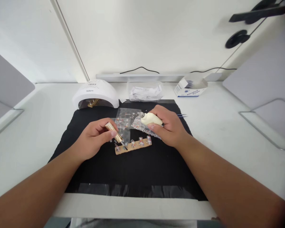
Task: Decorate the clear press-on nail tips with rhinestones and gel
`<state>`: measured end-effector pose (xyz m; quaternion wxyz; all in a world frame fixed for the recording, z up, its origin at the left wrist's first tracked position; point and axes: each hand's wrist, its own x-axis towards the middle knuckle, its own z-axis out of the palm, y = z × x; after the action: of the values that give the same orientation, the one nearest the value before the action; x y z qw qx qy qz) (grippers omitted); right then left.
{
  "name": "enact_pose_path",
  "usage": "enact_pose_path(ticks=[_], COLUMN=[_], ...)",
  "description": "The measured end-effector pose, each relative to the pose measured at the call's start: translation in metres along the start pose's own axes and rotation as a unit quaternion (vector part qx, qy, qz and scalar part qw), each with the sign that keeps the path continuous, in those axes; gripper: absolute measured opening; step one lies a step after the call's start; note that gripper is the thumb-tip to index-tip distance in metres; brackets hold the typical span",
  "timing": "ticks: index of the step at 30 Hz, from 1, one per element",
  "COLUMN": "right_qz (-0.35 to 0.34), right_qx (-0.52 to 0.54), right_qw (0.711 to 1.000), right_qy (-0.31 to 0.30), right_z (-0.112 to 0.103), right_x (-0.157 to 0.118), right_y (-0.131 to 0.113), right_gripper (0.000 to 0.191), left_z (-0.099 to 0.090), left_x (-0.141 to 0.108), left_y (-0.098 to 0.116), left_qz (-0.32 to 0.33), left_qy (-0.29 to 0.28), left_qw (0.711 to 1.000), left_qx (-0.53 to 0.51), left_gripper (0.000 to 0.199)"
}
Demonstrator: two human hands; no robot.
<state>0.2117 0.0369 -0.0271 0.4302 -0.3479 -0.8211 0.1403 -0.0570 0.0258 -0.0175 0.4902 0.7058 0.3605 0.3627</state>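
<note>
Between the thumb and fingers of my left hand (92, 139) is a gold brush cap (113, 131), its brush pointing down at the second nail tip from the left on a tan strip (134, 149). Several decorated nail tips stand in a row along that strip. My right hand (169, 125) is wrapped round a cream bottle (150, 118), tilted with its open neck toward the left. Beneath the bottle lies a clear piece with nail tips (146, 129), partly hidden by the hand. Clear sticker sheets (127, 114) lie behind the strip.
A white nail lamp (96, 91) stands at the back left with a gold object under it. Behind the black mat (123, 171) are a clear box of packets (146, 91) and an open white carton (191, 88). Tweezers (182, 115) lie beyond my right hand.
</note>
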Motion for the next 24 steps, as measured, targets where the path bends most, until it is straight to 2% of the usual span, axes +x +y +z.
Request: enact_pose_path(ticks=[8, 14, 19, 24], right_qz=[-0.003, 0.007, 0.009, 0.018], right_qx=[-0.002, -0.013, -0.003, 0.0], right_qw=[1.0, 1.0, 1.0, 1.0], right_qy=[0.003, -0.001, 0.003, 0.0], right_z=[0.0022, 0.0015, 0.0009, 0.0007], right_x=[0.0019, 0.0008, 0.0006, 0.0011], right_y=[-0.0012, -0.0015, -0.0012, -0.0018], right_gripper=[0.009, 0.01, 0.01, 0.009], left_z=[-0.0009, 0.0, -0.0007, 0.0025], left_x=[0.0061, 0.0071, 0.0059, 0.0082], left_y=[-0.001, -0.0017, -0.003, -0.0009], left_qz=[-0.026, -0.031, -0.029, -0.039], left_qy=[0.03, 0.058, 0.043, 0.048], left_qw=[0.999, 0.998, 0.999, 0.998], left_qx=[0.036, 0.026, -0.002, 0.022], left_gripper=[0.016, 0.018, 0.018, 0.018])
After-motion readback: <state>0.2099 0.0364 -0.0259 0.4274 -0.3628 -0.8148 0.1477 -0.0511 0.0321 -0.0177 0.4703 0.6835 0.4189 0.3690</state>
